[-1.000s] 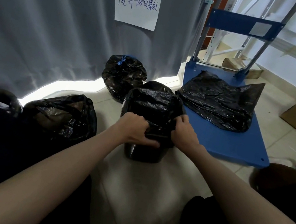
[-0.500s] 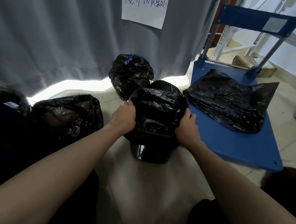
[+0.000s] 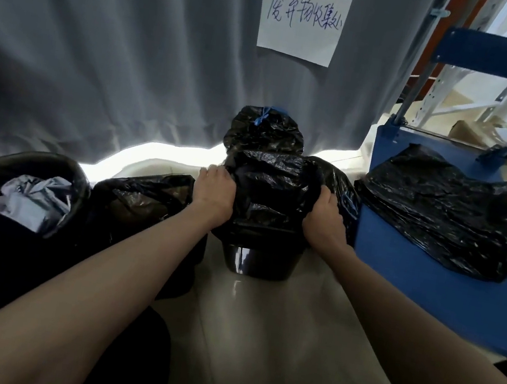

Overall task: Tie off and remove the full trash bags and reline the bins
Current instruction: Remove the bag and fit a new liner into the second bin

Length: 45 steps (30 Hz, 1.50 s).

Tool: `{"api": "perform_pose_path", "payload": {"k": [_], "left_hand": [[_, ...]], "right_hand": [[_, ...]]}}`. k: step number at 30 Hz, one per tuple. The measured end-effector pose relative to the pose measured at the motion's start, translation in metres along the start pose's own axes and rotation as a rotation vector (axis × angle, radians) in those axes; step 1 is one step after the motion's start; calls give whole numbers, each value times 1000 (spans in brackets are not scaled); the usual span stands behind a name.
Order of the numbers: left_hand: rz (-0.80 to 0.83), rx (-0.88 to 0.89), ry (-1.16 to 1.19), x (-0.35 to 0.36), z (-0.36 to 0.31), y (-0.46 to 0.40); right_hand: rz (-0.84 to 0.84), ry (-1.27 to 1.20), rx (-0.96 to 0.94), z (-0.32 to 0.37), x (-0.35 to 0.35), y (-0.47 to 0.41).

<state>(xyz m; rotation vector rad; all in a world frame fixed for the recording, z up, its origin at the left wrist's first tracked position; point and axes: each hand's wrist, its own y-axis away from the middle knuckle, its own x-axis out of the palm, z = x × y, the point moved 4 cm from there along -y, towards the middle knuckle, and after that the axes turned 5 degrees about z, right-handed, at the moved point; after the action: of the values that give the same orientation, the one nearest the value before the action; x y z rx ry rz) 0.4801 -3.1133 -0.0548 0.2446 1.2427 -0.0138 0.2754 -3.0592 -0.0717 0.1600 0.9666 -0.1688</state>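
Gripping the black liner (image 3: 270, 194) at opposite sides of the bin (image 3: 255, 263) on the floor, we hold both hands closed on plastic — left hand (image 3: 214, 194), right hand (image 3: 324, 219) — equally near, bin upright between them.

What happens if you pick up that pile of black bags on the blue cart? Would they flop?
Probably floppy: the pile of black bags lies crumpled and flat on the blue cart. Likely light too, since nothing bulges inside. The shiny plastic may slip.
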Motion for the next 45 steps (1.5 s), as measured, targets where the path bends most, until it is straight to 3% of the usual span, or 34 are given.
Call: {"api": "perform_pose_path", "payload": {"k": [9,16,21,26,34,45], "left_hand": [[41,-68,28,-2,34,-19],[54,178,188,3,6,-7],[112,261,92,14,-15,8],[125,175,55,18,-4,13],[95,83,13,7,24,-4],[208,-99,27,2,61,-66]], "right_hand": [[-64,127,-175,36,21,-35],[-36,366,-288,40,24,-27],[28,351,-365,7,20,-1],[63,310,-432,3,21,2],[46,489,-508,34,25,-35],[83,336,-466,77,48,-106]]}}
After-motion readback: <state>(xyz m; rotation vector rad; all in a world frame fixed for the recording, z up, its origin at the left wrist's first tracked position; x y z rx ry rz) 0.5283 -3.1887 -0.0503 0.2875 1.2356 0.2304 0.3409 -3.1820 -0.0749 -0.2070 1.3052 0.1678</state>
